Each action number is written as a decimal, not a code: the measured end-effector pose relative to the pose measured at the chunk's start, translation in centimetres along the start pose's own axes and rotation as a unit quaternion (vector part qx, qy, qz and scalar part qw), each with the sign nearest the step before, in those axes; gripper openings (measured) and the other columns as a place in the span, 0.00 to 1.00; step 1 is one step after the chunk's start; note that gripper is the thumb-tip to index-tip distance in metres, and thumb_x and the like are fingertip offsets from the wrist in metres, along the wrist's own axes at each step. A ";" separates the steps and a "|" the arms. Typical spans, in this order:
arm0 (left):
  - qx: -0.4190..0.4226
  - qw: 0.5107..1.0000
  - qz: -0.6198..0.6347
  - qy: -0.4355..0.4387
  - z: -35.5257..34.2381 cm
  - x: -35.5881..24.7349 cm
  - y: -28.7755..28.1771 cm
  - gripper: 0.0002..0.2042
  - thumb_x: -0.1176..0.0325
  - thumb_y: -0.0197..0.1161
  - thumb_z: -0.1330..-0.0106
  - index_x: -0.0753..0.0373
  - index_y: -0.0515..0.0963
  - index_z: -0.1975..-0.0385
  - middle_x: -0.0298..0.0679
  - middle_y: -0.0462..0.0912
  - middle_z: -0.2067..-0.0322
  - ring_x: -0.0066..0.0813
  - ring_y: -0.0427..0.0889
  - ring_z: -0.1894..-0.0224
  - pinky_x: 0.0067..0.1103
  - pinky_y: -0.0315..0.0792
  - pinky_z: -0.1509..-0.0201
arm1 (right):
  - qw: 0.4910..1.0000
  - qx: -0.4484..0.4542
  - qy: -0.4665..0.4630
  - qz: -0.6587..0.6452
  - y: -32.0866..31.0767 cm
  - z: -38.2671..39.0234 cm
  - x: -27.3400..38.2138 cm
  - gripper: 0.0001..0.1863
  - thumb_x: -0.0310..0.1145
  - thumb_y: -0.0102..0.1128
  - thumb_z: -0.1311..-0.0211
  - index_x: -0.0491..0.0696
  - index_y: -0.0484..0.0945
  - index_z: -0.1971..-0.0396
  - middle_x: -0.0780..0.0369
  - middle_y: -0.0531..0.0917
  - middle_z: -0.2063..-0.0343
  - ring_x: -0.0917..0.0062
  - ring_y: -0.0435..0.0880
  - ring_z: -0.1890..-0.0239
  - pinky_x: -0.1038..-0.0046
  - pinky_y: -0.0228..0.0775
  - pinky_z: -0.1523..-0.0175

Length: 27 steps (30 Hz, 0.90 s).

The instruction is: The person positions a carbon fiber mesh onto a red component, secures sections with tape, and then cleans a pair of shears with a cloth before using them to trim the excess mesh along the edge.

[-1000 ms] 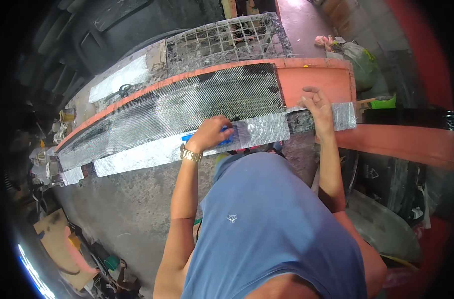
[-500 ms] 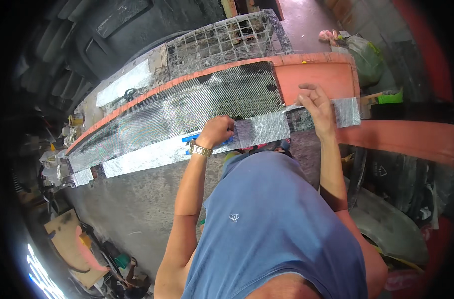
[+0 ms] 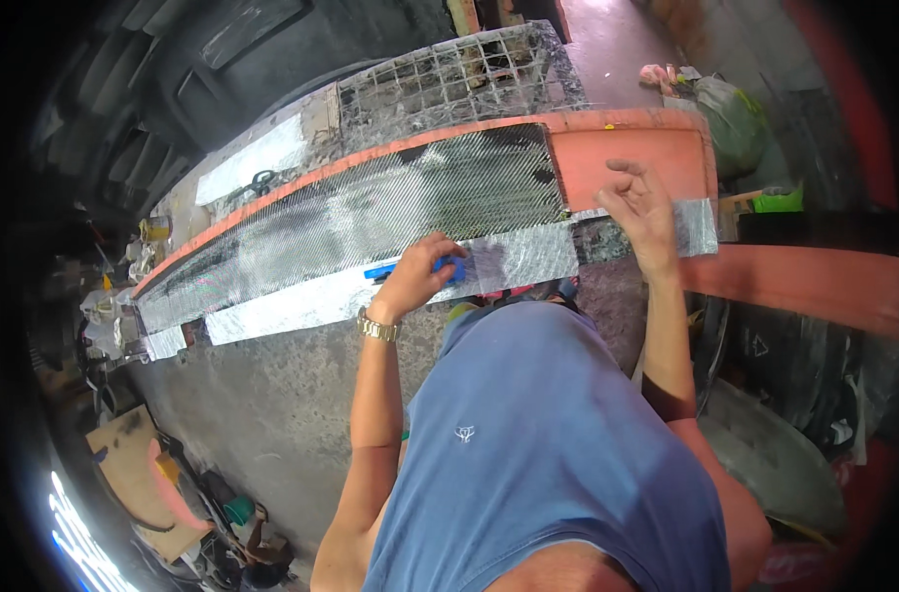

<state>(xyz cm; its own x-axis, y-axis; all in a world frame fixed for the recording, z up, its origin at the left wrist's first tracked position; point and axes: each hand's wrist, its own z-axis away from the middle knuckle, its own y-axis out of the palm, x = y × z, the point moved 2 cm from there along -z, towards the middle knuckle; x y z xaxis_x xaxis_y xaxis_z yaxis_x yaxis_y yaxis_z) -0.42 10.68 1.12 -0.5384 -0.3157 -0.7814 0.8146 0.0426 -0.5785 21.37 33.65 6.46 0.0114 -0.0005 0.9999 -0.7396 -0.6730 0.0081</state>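
Observation:
A long orange mould [image 3: 632, 158] lies across the bench, with a black-and-silver woven cloth [image 3: 371, 202] over most of it. Along the near edge runs a pale silvery fibre strip [image 3: 301, 306]. On that strip lies a slim blue tool [image 3: 378, 271]; its kind is hard to tell because my hand covers part of it. My left hand [image 3: 420, 274] is over this tool at the cloth's edge, fingers loosely bent and apart, blue showing between them. Above the orange bare end is my right hand [image 3: 642, 212], thumb and fingers apart, with nothing visible in it.
Behind the mould are a grimy wire grid [image 3: 440, 84], a white sheet [image 3: 252, 163] and dark-handled scissors [image 3: 262, 181]. A green bag [image 3: 731, 123] stands at the far right. Another orange panel [image 3: 795, 286] sits at right; a brown board [image 3: 139, 474] lies on the floor at lower left.
My left hand has loosened from a fist and shifted slightly left. The right hand has moved a little to the right. The blue tool stays in place on the strip.

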 end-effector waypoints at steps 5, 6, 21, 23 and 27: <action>-0.033 0.999 0.027 0.023 1.1 1.6 1.1 0.17 0.76 0.60 0.44 0.62 0.78 0.52 0.42 0.77 0.56 0.41 0.76 0.54 0.33 0.70 0.47 | 0.999 -0.007 -0.009 0.053 -0.3 1.9 1.2 0.21 0.26 0.66 0.42 0.45 0.71 0.48 0.68 0.75 0.70 0.86 0.74 0.65 0.80 0.67 0.56; -0.027 0.999 0.043 0.011 1.2 1.7 1.2 0.18 0.76 0.59 0.44 0.61 0.77 0.51 0.41 0.77 0.56 0.41 0.76 0.53 0.34 0.69 0.46 | 0.998 -0.019 -0.006 0.058 -0.3 2.3 1.1 0.21 0.25 0.65 0.42 0.45 0.71 0.48 0.68 0.75 0.70 0.86 0.74 0.65 0.81 0.67 0.56; -0.014 0.997 0.041 0.064 2.0 2.4 0.5 0.37 0.75 0.56 0.43 0.63 0.53 0.30 0.48 0.75 0.42 0.43 0.78 0.50 0.36 0.62 0.35 | 0.991 -0.119 0.042 0.038 0.2 5.3 -0.7 0.21 0.19 0.59 0.40 0.40 0.67 0.48 0.64 0.76 0.69 0.84 0.77 0.66 0.82 0.71 0.60; -0.018 0.996 0.083 0.022 2.3 1.9 0.3 0.38 0.75 0.56 0.44 0.62 0.51 0.29 0.49 0.76 0.42 0.42 0.79 0.52 0.40 0.57 0.31 | 0.992 -0.116 0.031 0.030 0.2 5.2 -0.9 0.20 0.19 0.58 0.40 0.39 0.67 0.47 0.64 0.76 0.69 0.84 0.78 0.66 0.81 0.73 0.60; -0.081 0.995 0.062 0.014 3.0 1.0 -0.2 0.36 0.76 0.57 0.44 0.63 0.56 0.31 0.48 0.77 0.44 0.42 0.78 0.48 0.40 0.60 0.33 | 0.993 -0.110 0.027 0.038 -0.7 4.7 -0.7 0.20 0.18 0.56 0.39 0.39 0.67 0.47 0.64 0.76 0.70 0.84 0.77 0.66 0.80 0.75 0.59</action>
<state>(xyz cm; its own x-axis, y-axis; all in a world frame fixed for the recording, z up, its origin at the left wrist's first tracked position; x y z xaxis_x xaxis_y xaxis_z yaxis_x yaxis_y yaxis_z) -0.48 7.51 1.19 -0.4440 -0.2723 -0.8536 0.8306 0.2323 -0.5061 25.06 30.69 5.76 -0.0823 -0.0013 0.9966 -0.8658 -0.4952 -0.0722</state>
